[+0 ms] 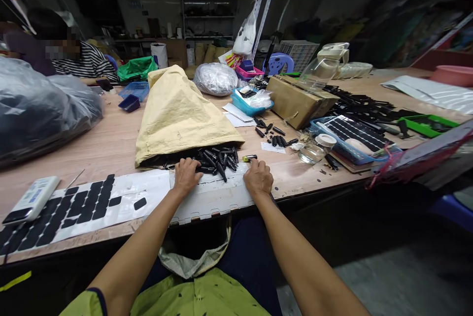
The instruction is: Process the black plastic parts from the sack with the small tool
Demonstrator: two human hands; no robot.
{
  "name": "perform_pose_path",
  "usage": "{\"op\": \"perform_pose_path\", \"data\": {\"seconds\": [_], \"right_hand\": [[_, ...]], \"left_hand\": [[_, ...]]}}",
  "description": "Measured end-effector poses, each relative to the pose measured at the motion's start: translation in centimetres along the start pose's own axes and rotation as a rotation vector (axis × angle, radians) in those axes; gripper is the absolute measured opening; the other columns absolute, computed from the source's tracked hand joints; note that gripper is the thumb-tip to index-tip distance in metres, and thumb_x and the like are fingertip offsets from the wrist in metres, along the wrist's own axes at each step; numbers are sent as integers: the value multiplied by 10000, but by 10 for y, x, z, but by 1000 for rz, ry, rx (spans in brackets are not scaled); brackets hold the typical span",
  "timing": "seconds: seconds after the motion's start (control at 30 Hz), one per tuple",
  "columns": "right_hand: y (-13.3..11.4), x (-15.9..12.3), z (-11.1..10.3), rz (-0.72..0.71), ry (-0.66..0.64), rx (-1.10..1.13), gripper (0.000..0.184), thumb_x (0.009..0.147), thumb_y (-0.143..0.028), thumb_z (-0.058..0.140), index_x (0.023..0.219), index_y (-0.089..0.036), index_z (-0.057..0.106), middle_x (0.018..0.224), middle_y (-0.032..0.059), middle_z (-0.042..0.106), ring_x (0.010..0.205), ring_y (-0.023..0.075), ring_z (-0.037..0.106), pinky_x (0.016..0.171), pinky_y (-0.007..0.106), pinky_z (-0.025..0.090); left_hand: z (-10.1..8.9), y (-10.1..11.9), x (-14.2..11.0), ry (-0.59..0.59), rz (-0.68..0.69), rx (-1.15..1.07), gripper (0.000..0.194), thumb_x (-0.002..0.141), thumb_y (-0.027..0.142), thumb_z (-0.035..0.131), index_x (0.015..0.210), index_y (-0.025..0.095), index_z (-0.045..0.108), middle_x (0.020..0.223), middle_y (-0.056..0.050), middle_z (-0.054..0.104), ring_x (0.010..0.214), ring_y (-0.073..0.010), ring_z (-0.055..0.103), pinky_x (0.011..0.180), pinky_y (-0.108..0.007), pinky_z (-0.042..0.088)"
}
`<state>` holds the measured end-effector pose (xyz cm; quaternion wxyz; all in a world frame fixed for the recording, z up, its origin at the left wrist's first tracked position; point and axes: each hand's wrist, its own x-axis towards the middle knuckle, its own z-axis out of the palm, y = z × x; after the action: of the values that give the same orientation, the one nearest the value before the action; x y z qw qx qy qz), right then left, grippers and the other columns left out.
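My left hand (185, 176) rests at the near edge of a pile of small black plastic parts (218, 159). Its fingers are slightly bent and apart from the thumb, touching the parts. They spill from the mouth of a large cream sack (181, 114) lying on the table, onto a pale board (218, 197). To the right of the pile, my right hand (258, 178) is closed, knuckles up, over the board's right edge. Whatever is in its fingers is hidden. Just beyond those knuckles shows a small yellow-green and black piece (249, 158).
A white sheet of black stickers (92, 203) and a white device (32, 200) lie left. Rightward are a glass jar (313, 152), loose black parts (275, 138), a cardboard box (299, 102) and a blue basket (354, 143). Someone in stripes (96, 62) sits across, behind a big plastic bag (44, 109).
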<state>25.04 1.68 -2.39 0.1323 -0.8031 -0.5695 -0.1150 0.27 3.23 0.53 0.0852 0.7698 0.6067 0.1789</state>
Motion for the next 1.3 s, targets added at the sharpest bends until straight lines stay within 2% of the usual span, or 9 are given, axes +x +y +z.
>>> {"op": "perform_pose_path", "data": {"seconds": [0.17, 0.47, 0.67, 0.87, 1.0, 1.1, 1.2, 1.23, 1.3], "right_hand": [[0, 0, 2, -4, 6, -10, 326, 893, -172, 418, 1169, -124, 584, 1029, 151, 570, 918, 252, 539, 669, 322, 425], [0, 1, 3, 0, 7, -12, 313, 884, -171, 430, 1154, -125, 582, 1029, 145, 571, 919, 252, 538, 649, 308, 394], [0, 1, 3, 2, 11, -3, 312, 884, -174, 436, 1154, -127, 584, 1022, 147, 568, 911, 247, 533, 659, 309, 392], [1, -1, 1, 30, 3, 52, 354, 890, -178, 431, 1197, -143, 603, 1038, 149, 576, 929, 255, 541, 692, 320, 411], [6, 5, -7, 172, -91, 245, 379, 874, -188, 462, 1206, -211, 644, 1043, 125, 602, 908, 237, 561, 717, 321, 417], [6, 5, -21, 285, -100, 442, 383, 829, -180, 492, 1163, -185, 680, 1020, 121, 630, 900, 232, 578, 765, 337, 436], [-6, -16, -40, 224, 34, 723, 391, 830, -219, 486, 1164, -133, 671, 970, 114, 659, 902, 224, 589, 828, 356, 461], [-13, -27, -48, 182, 42, 846, 394, 847, -267, 489, 1176, -140, 663, 960, 103, 669, 870, 213, 595, 815, 354, 475], [-30, -53, -62, 70, -49, 1071, 409, 873, -347, 503, 1210, -164, 645, 988, 88, 689, 837, 195, 609, 779, 342, 503]], "left_hand": [[-4, 3, 0, -2, 14, 13, 127, 786, 240, 696, 889, 236, 621, 1066, -47, 626, 1043, -273, 473, 906, -414, 340], [-9, -1, -6, -87, 57, 6, 157, 841, 305, 662, 979, 236, 693, 990, -44, 668, 1024, -261, 483, 918, -427, 308], [-20, -10, -44, -165, 32, -91, 152, 817, 337, 677, 941, 258, 715, 915, -21, 669, 975, -242, 508, 894, -412, 320], [-17, -19, -74, -92, -24, -223, 171, 779, 332, 710, 930, 254, 733, 870, -18, 670, 933, -224, 532, 853, -367, 358], [-14, -20, -73, -78, -31, -244, 172, 753, 329, 738, 907, 252, 739, 868, -15, 675, 942, -225, 532, 856, -363, 363], [-13, -21, -72, -78, -40, -253, 174, 746, 324, 750, 905, 253, 741, 867, -10, 677, 937, -222, 532, 863, -365, 364], [-12, -21, -72, -80, -50, -256, 182, 745, 324, 755, 912, 253, 741, 873, -10, 681, 935, -224, 535, 859, -365, 366], [-12, -21, -72, -82, -51, -255, 184, 745, 328, 755, 912, 252, 740, 883, -12, 684, 940, -226, 536, 854, -364, 367], [-12, -21, -73, -82, -57, -254, 189, 742, 335, 757, 908, 249, 738, 899, -14, 687, 951, -230, 535, 849, -362, 368]]}}
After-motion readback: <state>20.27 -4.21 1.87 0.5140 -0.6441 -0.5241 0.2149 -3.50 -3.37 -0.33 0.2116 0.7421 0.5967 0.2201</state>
